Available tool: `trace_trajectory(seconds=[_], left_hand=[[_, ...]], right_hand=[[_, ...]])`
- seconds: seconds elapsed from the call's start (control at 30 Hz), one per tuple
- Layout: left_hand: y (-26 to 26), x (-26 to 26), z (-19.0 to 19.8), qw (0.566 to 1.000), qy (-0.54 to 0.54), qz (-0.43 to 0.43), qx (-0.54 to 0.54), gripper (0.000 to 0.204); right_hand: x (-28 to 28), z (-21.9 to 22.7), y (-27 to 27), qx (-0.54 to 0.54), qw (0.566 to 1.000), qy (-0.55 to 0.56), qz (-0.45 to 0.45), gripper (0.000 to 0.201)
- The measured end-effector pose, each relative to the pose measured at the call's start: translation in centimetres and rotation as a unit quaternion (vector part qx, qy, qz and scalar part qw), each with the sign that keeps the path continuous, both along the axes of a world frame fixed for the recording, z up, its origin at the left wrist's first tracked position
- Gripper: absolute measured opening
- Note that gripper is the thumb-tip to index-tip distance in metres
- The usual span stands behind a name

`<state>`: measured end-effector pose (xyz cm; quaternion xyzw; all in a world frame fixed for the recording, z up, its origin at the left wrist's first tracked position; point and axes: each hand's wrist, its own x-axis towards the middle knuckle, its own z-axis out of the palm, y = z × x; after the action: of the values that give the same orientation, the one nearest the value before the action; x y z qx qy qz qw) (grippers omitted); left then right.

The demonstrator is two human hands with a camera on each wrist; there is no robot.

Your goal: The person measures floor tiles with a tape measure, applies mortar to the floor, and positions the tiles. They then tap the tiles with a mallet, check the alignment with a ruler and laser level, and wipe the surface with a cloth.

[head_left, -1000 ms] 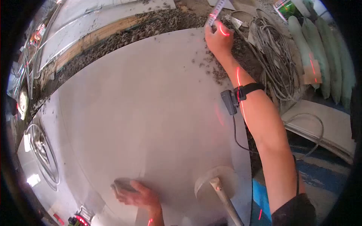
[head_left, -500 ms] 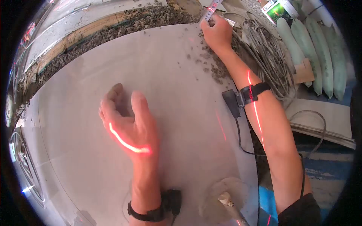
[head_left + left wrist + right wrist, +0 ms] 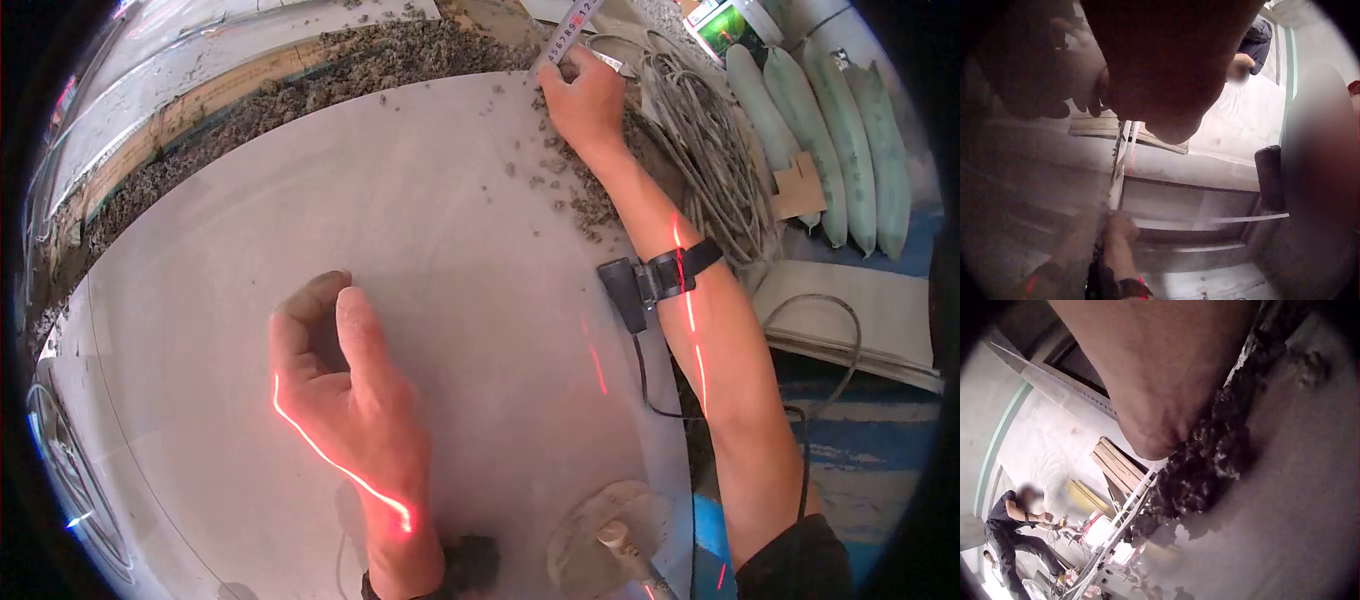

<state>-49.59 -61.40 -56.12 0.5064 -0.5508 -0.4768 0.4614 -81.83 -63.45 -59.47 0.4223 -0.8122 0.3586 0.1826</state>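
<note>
A large smooth grey slab [image 3: 500, 300] fills the middle of the head view. Over its left half, my left hand [image 3: 365, 400] has its fingers loosely curved and its thumb raised near them, with nothing visible between; whether it touches the surface I cannot tell. At the slab's far right corner, my right hand [image 3: 590, 105] pinches a numbered measuring tape [image 3: 566, 40] that extends up and away. The left wrist view shows the left hand [image 3: 1160, 69] as a dark shape. In the right wrist view, the right hand [image 3: 1160, 381] is beside dark crumbly mortar [image 3: 1197, 469].
Mortar crumbs [image 3: 590, 205] lie on the slab's right corner. Coiled cable [image 3: 705, 145], long green gourds [image 3: 835, 120] and stacked boards [image 3: 850, 320] are at the right. Near me stands a pale-handled tool [image 3: 620, 540]. Another person [image 3: 1013, 525] is in the background.
My left hand has come up from the slab's near edge toward its middle, appearing larger, and has since drawn back slightly with its fingers more curved. My right hand stays at the far corner with the tape.
</note>
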Motion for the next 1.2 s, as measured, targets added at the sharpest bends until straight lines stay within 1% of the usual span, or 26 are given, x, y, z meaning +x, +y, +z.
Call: trace_trajectory(seconds=[0.03,0.1,0.23,0.3,0.43,0.5,0.63,0.7,0.83,0.93,1.03,1.07,1.1,1.13,1.17,1.2], left_hand=[[-0.1,0.0,-0.1,1.000,0.000,0.000,0.000,0.019],[-0.2,0.2,-0.3,0.998,-0.038,-0.022,-0.041,0.016],[-0.4,0.4,-0.8,0.997,-0.056,-0.047,-0.021,0.014],[-0.5,0.4,-1.1,0.989,-0.093,-0.050,-0.104,0.013],[-0.6,0.7,-0.6,0.991,-0.086,-0.050,-0.093,0.014],[-0.6,0.7,-0.3,0.993,-0.077,-0.050,-0.073,0.013],[-0.7,0.9,-0.4,0.994,-0.062,-0.049,-0.075,0.013],[-0.6,0.9,-0.3,0.995,-0.058,-0.055,-0.057,0.014],[-0.6,0.8,-0.4,0.994,-0.069,-0.054,-0.064,0.014],[-0.6,0.7,-0.6,0.995,-0.061,-0.050,-0.067,0.015],[-0.5,0.6,-1.0,0.992,-0.075,-0.048,-0.089,0.015],[-0.3,0.4,-1.3,0.975,-0.126,-0.085,-0.161,0.018],[0.1,0.1,-1.5,0.949,-0.175,-0.122,-0.232,0.023],[1.0,-0.3,-1.5,0.943,-0.170,-0.194,-0.211,0.033],[1.9,-0.9,-1.3,0.943,-0.170,-0.194,-0.212,0.033],[2.9,-1.5,-1.1,0.923,-0.153,-0.257,-0.243,0.035]], right_hand=[[-0.1,-0.1,0.0,0.000,1.000,0.000,0.000,0.027],[0.0,-0.2,-0.1,-0.015,1.000,0.014,-0.001,0.026],[0.2,-0.1,-0.1,-0.015,1.000,0.028,-0.001,0.027],[0.1,-0.2,-0.1,-0.006,1.000,-0.010,-0.007,0.026],[-0.1,-0.2,-0.2,-0.017,1.000,-0.002,0.016,0.025],[0.2,0.0,0.0,-0.009,1.000,-0.016,0.007,0.025],[0.4,0.1,-0.2,-0.006,1.000,-0.012,0.002,0.025],[0.3,0.1,-0.1,0.006,1.000,0.001,-0.004,0.026],[0.0,-0.1,-0.1,0.006,1.000,-0.002,-0.008,0.027],[0.0,-0.1,0.0,0.002,1.000,0.018,0.001,0.027],[0.3,-0.1,-0.1,0.008,1.000,-0.004,-0.008,0.027],[0.5,-0.1,-0.2,-0.004,1.000,-0.010,-0.009,0.025],[0.3,-0.2,-0.2,-0.014,1.000,-0.014,-0.009,0.024],[0.0,-0.4,-0.2,-0.015,1.000,-0.013,-0.010,0.024],[-0.1,-0.6,-0.3,-0.025,0.999,0.019,-0.006,0.022],[-0.1,-0.7,-0.4,-0.035,0.998,0.051,-0.002,0.021]])
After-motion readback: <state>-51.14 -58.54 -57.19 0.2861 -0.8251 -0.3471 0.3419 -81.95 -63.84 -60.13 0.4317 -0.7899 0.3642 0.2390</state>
